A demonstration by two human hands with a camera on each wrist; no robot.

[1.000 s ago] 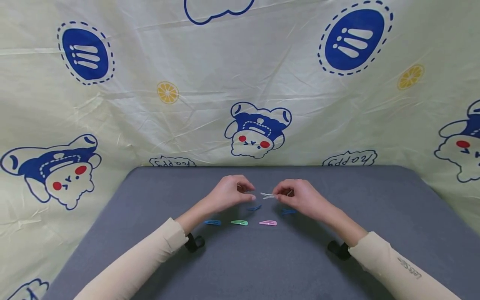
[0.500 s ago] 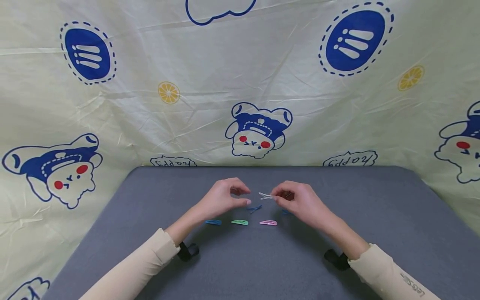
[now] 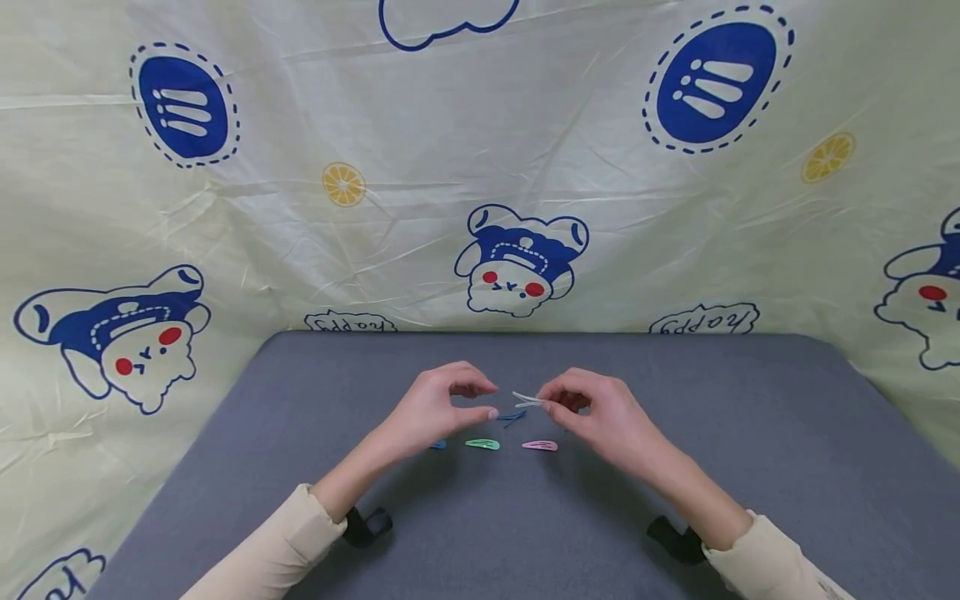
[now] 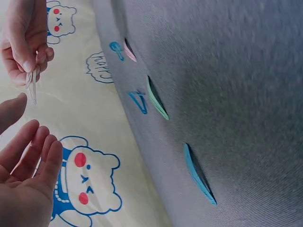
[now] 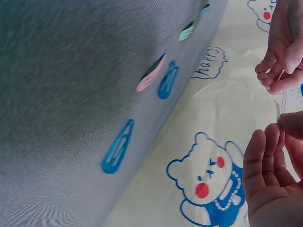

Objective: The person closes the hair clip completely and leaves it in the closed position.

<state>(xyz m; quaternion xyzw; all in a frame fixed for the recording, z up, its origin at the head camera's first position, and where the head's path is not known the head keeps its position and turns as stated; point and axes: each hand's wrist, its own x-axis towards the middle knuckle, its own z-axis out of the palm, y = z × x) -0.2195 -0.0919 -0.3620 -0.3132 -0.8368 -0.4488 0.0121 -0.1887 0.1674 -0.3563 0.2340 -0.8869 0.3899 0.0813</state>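
My right hand (image 3: 600, 408) pinches a white snap hair clip (image 3: 527, 401) between thumb and fingers, above the table. The clip points left, and its two arms are spread apart. Facing it from the left is my left hand (image 3: 438, 412), thumb and fingers apart around bare air, a short gap from the clip's tip. Below the hands lie a blue snap clip (image 3: 513, 417) with its arms sprung, a green one (image 3: 482, 444) and a pink one (image 3: 540, 446). The left hand partly covers another blue clip (image 4: 199, 175). A third blue clip (image 5: 116, 149), below the right hand, shows in the right wrist view.
The grey cloth-covered table (image 3: 480, 533) runs back to a pale printed curtain (image 3: 405, 250) hanging behind its far edge. A black strap (image 3: 367, 527) sits at the left wrist and another black strap (image 3: 675, 540) at the right.
The left hand has drawn back to the left and down, now covering part of the left blue clip. The right hand has shifted slightly left and down, still pinching the white clip.
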